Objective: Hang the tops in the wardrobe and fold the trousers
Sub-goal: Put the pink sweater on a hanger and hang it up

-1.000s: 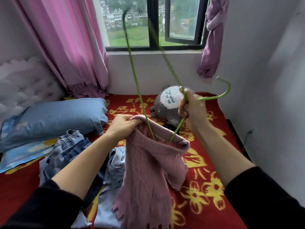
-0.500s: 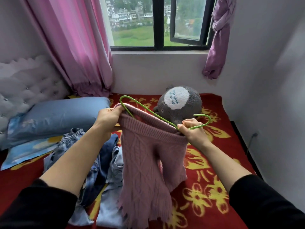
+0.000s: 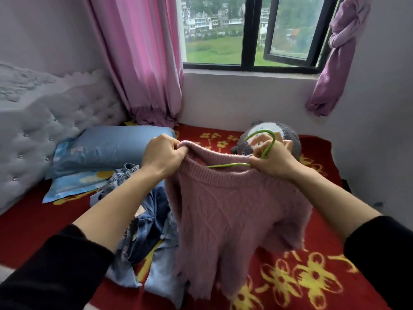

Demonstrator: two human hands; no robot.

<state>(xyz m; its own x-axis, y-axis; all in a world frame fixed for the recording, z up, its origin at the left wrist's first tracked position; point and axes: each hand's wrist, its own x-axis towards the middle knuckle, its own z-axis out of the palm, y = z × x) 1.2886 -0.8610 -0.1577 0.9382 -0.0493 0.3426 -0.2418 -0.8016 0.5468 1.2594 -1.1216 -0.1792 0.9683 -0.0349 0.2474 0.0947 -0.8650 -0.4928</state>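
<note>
The person wears black. The left sleeve [image 3: 55, 271] and right sleeve [image 3: 380, 253] are plain dark fabric, perhaps a soft knit, though the frame edges blur it. The 2 sleeves end near the elbow, with bare arm from there to the left hand [image 3: 164, 156] and right hand [image 3: 271, 161].

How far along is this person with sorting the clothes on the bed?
Nothing looks hung or folded yet. In hand: the left hand and right hand grip the neckline of the pink knitted sweater, with the green hanger slipped inside it. Left: hang it, then fold the jeans heaped on the bed.
</note>
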